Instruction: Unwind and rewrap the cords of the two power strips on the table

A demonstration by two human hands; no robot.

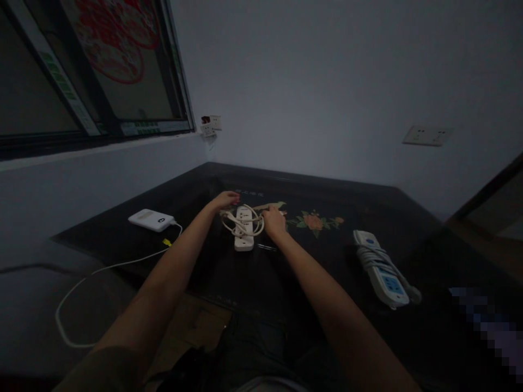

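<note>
A white power strip (244,228) lies on the dark table (327,256), with its pale cord (245,220) looped over it. My left hand (225,200) rests at the strip's far left end, fingers curled by the cord. My right hand (273,220) sits just right of the strip, fingers closed on the cord's loop. Both arms reach forward from the bottom of the view.
A second power strip (382,269) with blue labels and a wrapped cord lies to the right. A white power bank (151,220) with a cable (102,269) trailing off the table sits at left. Wall sockets (427,135) and a window (93,65) lie beyond.
</note>
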